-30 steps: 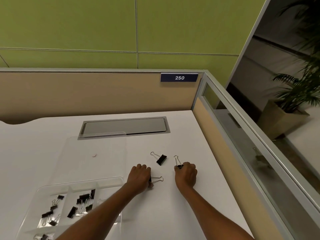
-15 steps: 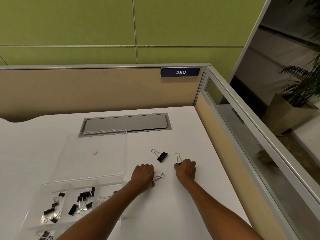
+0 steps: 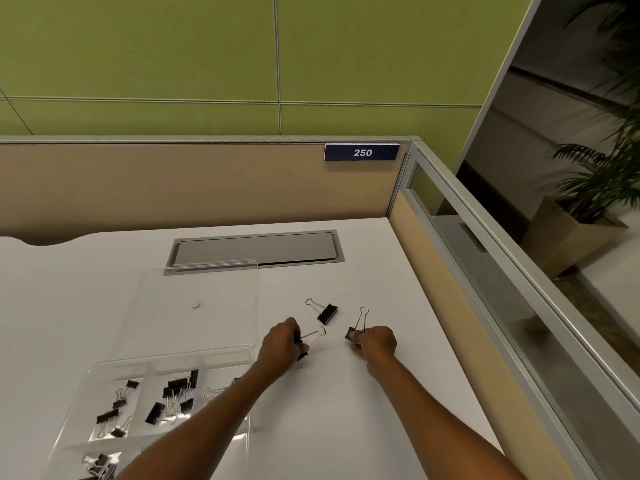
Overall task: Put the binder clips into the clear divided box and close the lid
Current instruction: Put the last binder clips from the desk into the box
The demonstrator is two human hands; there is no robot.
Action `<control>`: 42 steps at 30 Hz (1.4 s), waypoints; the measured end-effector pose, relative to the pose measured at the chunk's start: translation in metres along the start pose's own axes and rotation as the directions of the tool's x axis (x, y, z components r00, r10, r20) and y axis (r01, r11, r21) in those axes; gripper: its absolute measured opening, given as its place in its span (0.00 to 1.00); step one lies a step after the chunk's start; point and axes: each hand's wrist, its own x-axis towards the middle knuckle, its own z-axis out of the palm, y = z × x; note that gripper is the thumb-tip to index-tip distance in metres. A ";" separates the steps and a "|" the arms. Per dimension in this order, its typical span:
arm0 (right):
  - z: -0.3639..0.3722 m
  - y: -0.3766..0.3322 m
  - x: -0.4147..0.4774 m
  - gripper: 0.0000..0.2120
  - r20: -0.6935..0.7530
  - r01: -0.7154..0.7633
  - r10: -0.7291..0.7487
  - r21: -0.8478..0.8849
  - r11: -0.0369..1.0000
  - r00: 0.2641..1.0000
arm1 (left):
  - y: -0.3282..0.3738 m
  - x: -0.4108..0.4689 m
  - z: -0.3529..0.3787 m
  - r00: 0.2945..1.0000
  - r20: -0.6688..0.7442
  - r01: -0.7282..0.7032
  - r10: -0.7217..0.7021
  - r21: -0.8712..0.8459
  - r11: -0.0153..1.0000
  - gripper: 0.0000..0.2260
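Note:
My left hand (image 3: 281, 348) is closed on a black binder clip (image 3: 313, 335) whose wire handles stick out to the right. My right hand (image 3: 375, 344) grips another binder clip (image 3: 358, 326), its handles pointing up and away. A third binder clip (image 3: 326, 312) lies loose on the white desk just beyond and between both hands. The clear divided box (image 3: 104, 368) sits at the lower left with several black clips in its compartments. Its clear lid (image 3: 207, 306) lies open, flat on the desk behind it. My left forearm covers the box's right side.
A grey cable hatch (image 3: 254, 251) is set into the desk behind the lid. Beige partition walls (image 3: 194, 188) bound the desk at the back and right, with a glass strip (image 3: 485, 258) along the right side. A potted plant (image 3: 595, 188) stands beyond it.
Both hands have lifted their clips slightly off the desk, the left clip's handles now angled upward. The loose clip between them has not moved.

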 end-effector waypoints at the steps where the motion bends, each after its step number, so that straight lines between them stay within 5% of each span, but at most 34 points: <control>1: -0.001 0.001 -0.007 0.08 0.001 -0.004 0.004 0.069 0.998 1.000 | -0.001 -0.002 -0.005 0.999 -0.024 0.033 -0.035 -0.077 0.997 0.12; 5: 0.003 0.002 -0.039 0.07 0.069 0.030 -0.040 0.146 0.989 0.997 | -0.011 -0.017 -0.027 0.985 -0.074 0.126 -0.156 -0.312 0.942 0.08; 13: 0.047 0.005 -0.108 0.08 0.226 0.138 -0.145 0.046 0.989 0.963 | -0.057 -0.058 -0.078 0.969 -0.085 0.163 -0.231 -0.481 0.861 0.07; 25: 0.105 0.037 -0.178 0.02 0.273 0.369 -0.320 -0.150 0.917 0.907 | -0.110 -0.093 -0.094 0.939 -0.115 0.291 -0.323 -0.230 0.929 0.13; 33: 0.131 0.057 -0.189 0.09 0.196 0.460 -0.423 -0.507 0.729 0.885 | -0.125 -0.098 -0.086 0.943 -0.154 0.286 -0.296 -0.087 0.954 0.11; 42: 0.143 0.066 -0.189 0.07 0.164 0.492 -0.520 -0.638 0.592 0.838 | -0.126 -0.093 -0.082 0.962 -0.203 0.204 -0.186 0.074 0.976 0.05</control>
